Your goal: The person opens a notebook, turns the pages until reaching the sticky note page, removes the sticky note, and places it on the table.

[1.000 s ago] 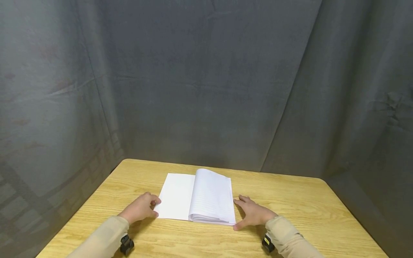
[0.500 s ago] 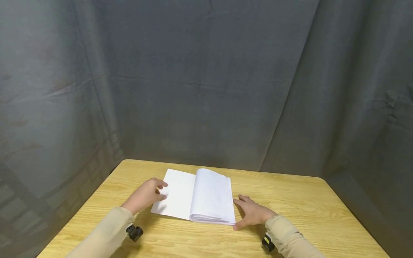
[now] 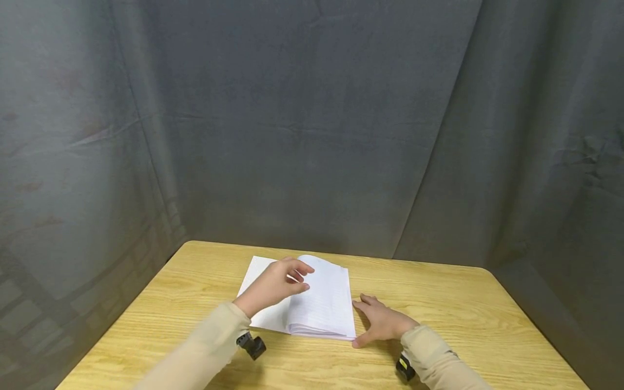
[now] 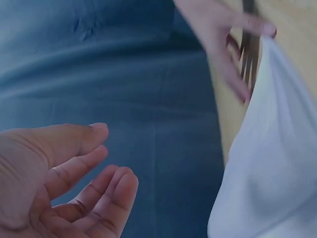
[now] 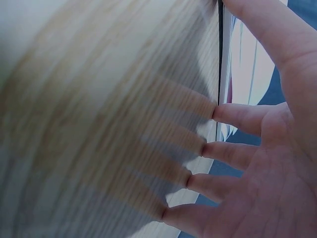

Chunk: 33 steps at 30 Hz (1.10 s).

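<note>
An open notebook lies on the wooden table, a plain white left side and curved, ruled pages on its right. Above its middle hovers my left hand, fingers loosely bent with a gap to the thumb and nothing held. In the left wrist view that left hand is apart from the white pages. My right hand rests at the notebook's right edge, thumb and fingers spread. The right wrist view shows fingertips of the right hand down on the table beside the notebook's edge.
The light wood table extends around the notebook on all sides. Grey curtains hang behind it and at both sides. A small black camera sits on each wrist, the left one close above the table.
My left hand has left the notebook's left edge, risen and moved right across the white side to above the middle. The right hand and the curved pages have stayed in place.
</note>
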Each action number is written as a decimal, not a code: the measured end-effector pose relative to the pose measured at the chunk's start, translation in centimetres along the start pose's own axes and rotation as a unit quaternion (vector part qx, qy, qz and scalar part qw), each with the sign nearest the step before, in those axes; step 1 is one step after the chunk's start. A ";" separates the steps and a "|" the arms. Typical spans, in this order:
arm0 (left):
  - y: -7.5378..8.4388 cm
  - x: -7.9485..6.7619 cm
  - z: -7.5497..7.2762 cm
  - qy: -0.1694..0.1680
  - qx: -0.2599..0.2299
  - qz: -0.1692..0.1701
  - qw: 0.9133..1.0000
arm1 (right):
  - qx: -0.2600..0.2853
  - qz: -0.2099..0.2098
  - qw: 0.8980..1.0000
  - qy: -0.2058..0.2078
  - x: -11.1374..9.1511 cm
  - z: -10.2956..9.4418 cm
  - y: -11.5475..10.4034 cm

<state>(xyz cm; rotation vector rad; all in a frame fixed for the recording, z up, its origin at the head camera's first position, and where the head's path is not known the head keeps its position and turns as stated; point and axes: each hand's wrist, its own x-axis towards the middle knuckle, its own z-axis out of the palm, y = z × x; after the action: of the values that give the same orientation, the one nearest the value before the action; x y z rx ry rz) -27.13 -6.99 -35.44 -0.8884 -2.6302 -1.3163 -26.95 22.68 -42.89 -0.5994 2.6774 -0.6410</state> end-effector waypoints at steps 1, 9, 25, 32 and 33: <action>0.1 0.2 0.6 -0.008 -0.003 0.003 1.000 | -0.001 0.001 1.000 0.002 0.0 0.0 0.0; -0.4 0.9 4.7 -0.072 -0.008 -0.010 0.997 | -0.012 0.001 1.000 0.014 0.0 0.2 0.0; -3.9 0.6 9.2 -0.153 0.014 -0.061 0.986 | -0.005 0.000 1.000 0.007 0.0 0.3 0.0; -3.4 0.9 9.3 -0.160 0.060 -0.060 0.983 | -0.001 -0.001 1.000 0.007 0.0 0.1 -0.1; -3.4 0.9 9.3 -0.161 0.069 -0.058 0.983 | -0.002 0.000 1.000 0.007 0.0 0.1 -0.1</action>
<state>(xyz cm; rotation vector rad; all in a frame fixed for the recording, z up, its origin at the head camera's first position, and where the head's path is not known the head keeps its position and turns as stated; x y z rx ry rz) -27.90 -1.09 -43.44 -1.0159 -3.0168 -1.0716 -26.89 22.59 -42.89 -0.5984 2.6912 -0.6432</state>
